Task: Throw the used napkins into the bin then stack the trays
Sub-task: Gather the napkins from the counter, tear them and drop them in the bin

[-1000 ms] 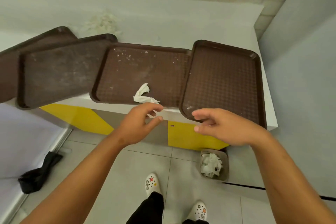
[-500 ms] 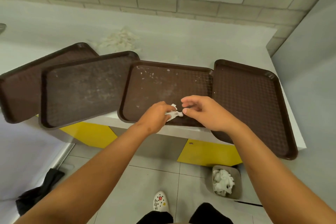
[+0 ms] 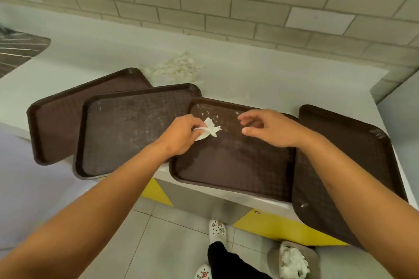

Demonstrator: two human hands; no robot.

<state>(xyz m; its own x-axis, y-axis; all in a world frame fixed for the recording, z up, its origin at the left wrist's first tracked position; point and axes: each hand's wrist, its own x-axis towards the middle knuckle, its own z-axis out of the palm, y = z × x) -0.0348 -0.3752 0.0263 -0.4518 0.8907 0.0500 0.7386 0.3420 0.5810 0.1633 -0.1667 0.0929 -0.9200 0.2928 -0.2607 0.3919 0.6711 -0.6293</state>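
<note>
The crumpled napkin (image 3: 209,130) is pinched in the left hand (image 3: 182,136) over the third tray (image 3: 231,165) at the worktop's (image 3: 272,79) front edge, right hand (image 3: 269,129) open and empty, so binning (image 3: 294,260) and stacking remain.

text: none legible | trays (image 3: 226,165): no labels | shoe (image 3: 217,231) charms: too small to read

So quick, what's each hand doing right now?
Left hand: closed on the crumpled napkin, over the third tray.
Right hand: open, fingers spread, holding nothing.
</note>
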